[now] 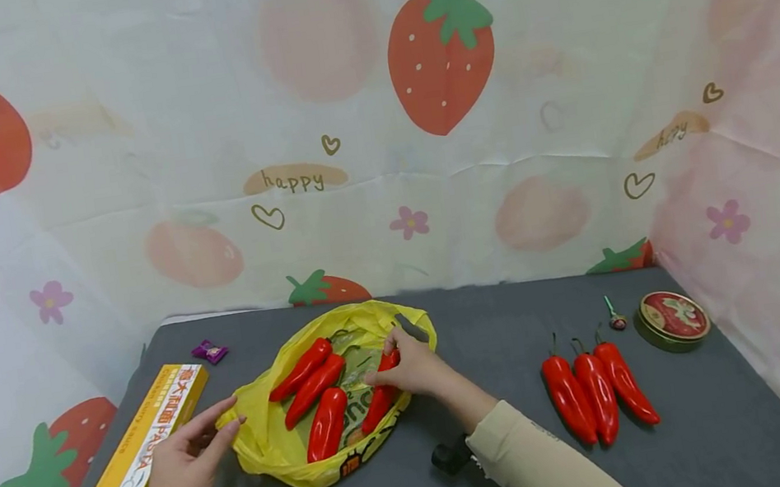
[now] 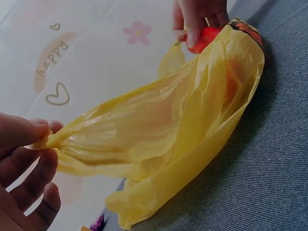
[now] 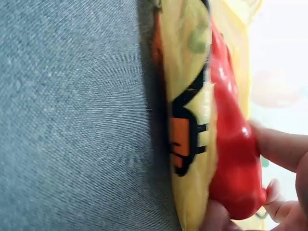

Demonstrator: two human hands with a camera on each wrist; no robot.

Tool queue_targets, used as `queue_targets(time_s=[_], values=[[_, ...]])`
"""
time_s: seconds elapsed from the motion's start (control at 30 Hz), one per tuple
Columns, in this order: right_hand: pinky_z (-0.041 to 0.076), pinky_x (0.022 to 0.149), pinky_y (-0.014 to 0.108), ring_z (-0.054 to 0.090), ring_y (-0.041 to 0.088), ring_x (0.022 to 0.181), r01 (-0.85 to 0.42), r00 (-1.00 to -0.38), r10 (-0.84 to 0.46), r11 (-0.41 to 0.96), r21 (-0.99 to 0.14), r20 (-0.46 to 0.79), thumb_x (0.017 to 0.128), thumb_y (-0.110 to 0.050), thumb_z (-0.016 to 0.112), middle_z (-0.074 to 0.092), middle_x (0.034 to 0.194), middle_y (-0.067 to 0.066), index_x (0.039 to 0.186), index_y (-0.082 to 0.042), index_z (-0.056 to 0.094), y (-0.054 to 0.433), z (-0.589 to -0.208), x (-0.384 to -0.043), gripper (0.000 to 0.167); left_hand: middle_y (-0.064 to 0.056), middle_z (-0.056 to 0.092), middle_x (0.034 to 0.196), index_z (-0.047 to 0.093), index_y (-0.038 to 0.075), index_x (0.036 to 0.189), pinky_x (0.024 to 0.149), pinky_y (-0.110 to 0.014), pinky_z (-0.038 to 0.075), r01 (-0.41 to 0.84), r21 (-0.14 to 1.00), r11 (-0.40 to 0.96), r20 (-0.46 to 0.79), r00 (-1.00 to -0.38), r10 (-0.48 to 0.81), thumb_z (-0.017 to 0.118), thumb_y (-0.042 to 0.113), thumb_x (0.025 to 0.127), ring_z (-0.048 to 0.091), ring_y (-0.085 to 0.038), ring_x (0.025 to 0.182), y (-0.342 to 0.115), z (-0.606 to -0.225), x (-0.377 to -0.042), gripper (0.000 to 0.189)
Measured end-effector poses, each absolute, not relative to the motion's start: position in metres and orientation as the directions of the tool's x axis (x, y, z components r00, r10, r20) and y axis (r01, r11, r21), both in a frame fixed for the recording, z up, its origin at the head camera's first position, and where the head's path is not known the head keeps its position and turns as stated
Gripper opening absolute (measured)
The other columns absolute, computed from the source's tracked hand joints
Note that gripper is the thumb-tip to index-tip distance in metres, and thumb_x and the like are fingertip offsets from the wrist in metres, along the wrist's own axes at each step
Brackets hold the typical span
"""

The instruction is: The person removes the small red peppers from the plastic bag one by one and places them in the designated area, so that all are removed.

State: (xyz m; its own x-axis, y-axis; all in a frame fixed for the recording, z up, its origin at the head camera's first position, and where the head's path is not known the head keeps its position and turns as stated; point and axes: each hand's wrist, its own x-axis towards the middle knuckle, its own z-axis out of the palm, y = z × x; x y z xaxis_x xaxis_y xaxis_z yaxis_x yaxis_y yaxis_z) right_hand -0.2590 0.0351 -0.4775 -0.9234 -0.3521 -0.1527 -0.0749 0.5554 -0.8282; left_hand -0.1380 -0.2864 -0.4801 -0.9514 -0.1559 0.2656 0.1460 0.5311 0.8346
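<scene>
A yellow plastic bag lies spread on the grey table with its mouth facing up. Pinched between thumb and fingers of my left hand is the bag's left edge, drawn out into a taut corner in the left wrist view. My right hand grips a red chili pepper by its upper end, inside the bag's right side. The right wrist view shows that pepper behind the printed bag wall. Three more red peppers rest side by side in the bag, left of the held one.
Three red peppers lie in a row on the right of the table. Behind them are a wrapped lollipop and a round tin. A long yellow pasta box and a purple wrapped candy lie on the left.
</scene>
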Motion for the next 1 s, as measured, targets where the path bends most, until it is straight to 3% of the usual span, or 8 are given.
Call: queue_targets(time_s=[0.17, 0.3, 0.4, 0.57, 0.73, 0.87, 1.0], values=[[0.048, 0.059, 0.032, 0.056, 0.020, 0.069, -0.116, -0.915, -0.385, 0.528, -0.841, -0.116, 0.086, -0.017, 0.079, 0.059, 0.093, 0.010, 0.118, -0.009, 0.051, 0.039, -0.471, -0.258, 0.043, -0.001, 0.078, 0.101, 0.071, 0.009, 0.127, 0.060, -0.022, 0.049, 0.143, 0.836, 0.530, 0.260, -0.953, -0.153, 0.068, 0.024, 0.098, 0.065, -0.009, 0.076, -0.285, -0.479, -0.137, 0.032], [0.054, 0.071, 0.035, 0.064, 0.025, 0.094, -0.158, -0.907, -0.414, 0.504, -0.849, -0.076, 0.089, -0.022, 0.078, 0.063, 0.121, 0.014, 0.133, -0.016, 0.058, 0.046, -0.459, -0.253, 0.049, -0.005, 0.078, 0.102, 0.071, 0.009, 0.128, 0.062, -0.022, 0.050, 0.136, 0.839, 0.526, 0.254, -0.954, -0.158, 0.068, 0.025, 0.098, 0.065, -0.007, 0.077, -0.283, -0.476, -0.136, 0.034], [0.056, 0.079, 0.038, 0.061, 0.028, 0.112, -0.162, -0.900, -0.432, 0.469, -0.868, -0.065, 0.090, -0.025, 0.077, 0.060, 0.134, 0.012, 0.136, -0.025, 0.062, 0.054, -0.451, -0.248, 0.048, -0.007, 0.078, 0.103, 0.070, 0.008, 0.128, 0.062, -0.023, 0.050, 0.128, 0.847, 0.516, 0.245, -0.956, -0.164, 0.068, 0.025, 0.098, 0.065, -0.008, 0.078, -0.282, -0.475, -0.135, 0.034], [0.057, 0.086, 0.048, 0.065, 0.027, 0.112, -0.094, -0.870, -0.484, 0.352, -0.931, -0.095, 0.095, -0.018, 0.071, 0.059, 0.138, 0.011, 0.140, -0.029, 0.061, 0.071, -0.445, -0.241, 0.047, 0.000, 0.077, 0.101, 0.071, 0.009, 0.128, 0.061, -0.023, 0.050, 0.112, 0.840, 0.530, 0.235, -0.957, -0.170, 0.069, 0.027, 0.098, 0.063, -0.009, 0.076, -0.281, -0.476, -0.136, 0.035], [0.057, 0.087, 0.042, 0.064, 0.025, 0.112, -0.025, -0.864, -0.490, 0.272, -0.962, -0.116, 0.097, -0.016, 0.067, 0.058, 0.138, 0.013, 0.145, -0.024, 0.057, 0.089, -0.444, -0.236, 0.049, 0.000, 0.077, 0.101, 0.071, 0.009, 0.127, 0.061, -0.022, 0.050, 0.113, 0.838, 0.534, 0.236, -0.957, -0.169, 0.069, 0.028, 0.098, 0.062, -0.007, 0.076, -0.280, -0.477, -0.137, 0.035], [0.057, 0.087, 0.042, 0.061, 0.027, 0.112, 0.041, -0.880, -0.455, 0.211, -0.977, -0.135, 0.095, -0.022, 0.071, 0.058, 0.135, 0.015, 0.144, -0.019, 0.055, 0.101, -0.443, -0.233, 0.051, 0.000, 0.077, 0.103, 0.071, 0.010, 0.127, 0.063, -0.023, 0.051, 0.103, 0.839, 0.534, 0.228, -0.958, -0.173, 0.069, 0.029, 0.098, 0.063, -0.007, 0.077, -0.279, -0.476, -0.136, 0.035], [0.058, 0.082, 0.042, 0.059, 0.029, 0.111, 0.028, -0.906, -0.402, 0.246, -0.969, -0.128, 0.087, -0.023, 0.079, 0.059, 0.129, 0.015, 0.137, -0.018, 0.058, 0.111, -0.443, -0.230, 0.054, -0.001, 0.077, 0.104, 0.071, 0.010, 0.128, 0.064, -0.024, 0.052, 0.096, 0.840, 0.533, 0.220, -0.960, -0.174, 0.068, 0.030, 0.098, 0.064, -0.006, 0.079, -0.279, -0.476, -0.136, 0.036]])
